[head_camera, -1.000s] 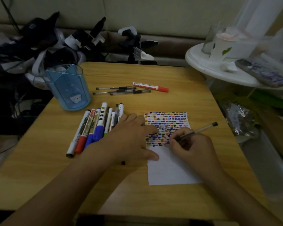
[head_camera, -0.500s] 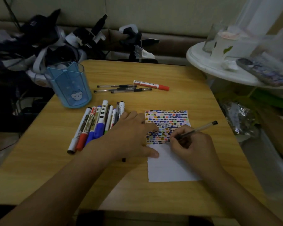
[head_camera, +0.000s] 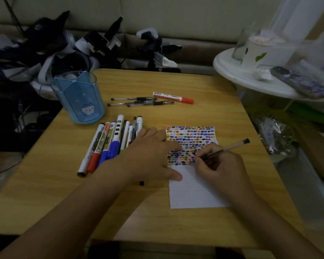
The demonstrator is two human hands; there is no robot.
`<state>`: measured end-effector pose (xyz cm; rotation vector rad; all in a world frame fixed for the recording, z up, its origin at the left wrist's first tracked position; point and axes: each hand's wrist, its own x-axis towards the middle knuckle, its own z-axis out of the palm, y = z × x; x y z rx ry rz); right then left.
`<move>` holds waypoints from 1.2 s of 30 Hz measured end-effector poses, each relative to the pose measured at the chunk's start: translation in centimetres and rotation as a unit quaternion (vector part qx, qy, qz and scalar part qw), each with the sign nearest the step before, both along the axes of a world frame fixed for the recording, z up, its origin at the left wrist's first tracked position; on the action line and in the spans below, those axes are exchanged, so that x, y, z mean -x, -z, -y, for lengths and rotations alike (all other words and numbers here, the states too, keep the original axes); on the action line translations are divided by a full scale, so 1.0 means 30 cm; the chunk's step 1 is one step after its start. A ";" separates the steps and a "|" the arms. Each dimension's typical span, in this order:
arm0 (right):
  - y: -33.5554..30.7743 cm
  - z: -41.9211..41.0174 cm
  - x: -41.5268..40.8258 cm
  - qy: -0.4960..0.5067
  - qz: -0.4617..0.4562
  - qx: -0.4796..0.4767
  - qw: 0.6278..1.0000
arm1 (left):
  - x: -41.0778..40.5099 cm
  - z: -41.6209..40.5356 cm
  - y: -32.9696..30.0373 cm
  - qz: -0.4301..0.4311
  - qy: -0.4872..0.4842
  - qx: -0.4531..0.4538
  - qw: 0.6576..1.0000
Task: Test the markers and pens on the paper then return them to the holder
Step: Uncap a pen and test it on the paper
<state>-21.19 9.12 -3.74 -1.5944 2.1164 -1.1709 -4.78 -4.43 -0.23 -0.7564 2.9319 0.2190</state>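
A white paper (head_camera: pixel 195 193) lies on the wooden table, its upper half covered with rows of coloured marks. My right hand (head_camera: pixel 219 165) grips a clear black pen (head_camera: pixel 230 147), tip down at the lowest row of marks. My left hand (head_camera: pixel 151 156) lies flat with straight fingers, pressing the paper's left edge. Just left of that hand is a row of several markers and pens (head_camera: pixel 110 143). A blue pen holder (head_camera: pixel 79 98) stands at the back left. Three black pens (head_camera: pixel 138 101) and a red-capped marker (head_camera: pixel 173 97) lie behind the paper.
A white round side table (head_camera: pixel 251 81) with cups and a phone stands at the right, close to the table's corner. Dark clutter and devices (head_camera: pixel 64 47) pile up behind the holder. A small black pen cap (head_camera: pixel 142 183) lies under my left wrist.
The pen tip in my right hand has shifted slightly along the lowest row of marks. My left hand stays on the paper's edge. The view has tilted a little.
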 end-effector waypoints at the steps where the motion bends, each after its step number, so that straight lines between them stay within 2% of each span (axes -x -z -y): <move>1: 0.000 -0.001 0.000 0.002 -0.001 0.000 1.000 | 0.000 -0.001 0.000 -0.001 0.000 0.000 1.000; 36: -0.003 -0.003 -0.005 -0.009 0.012 -0.002 1.000 | 0.000 -0.007 -0.009 0.017 -0.002 -0.004 1.000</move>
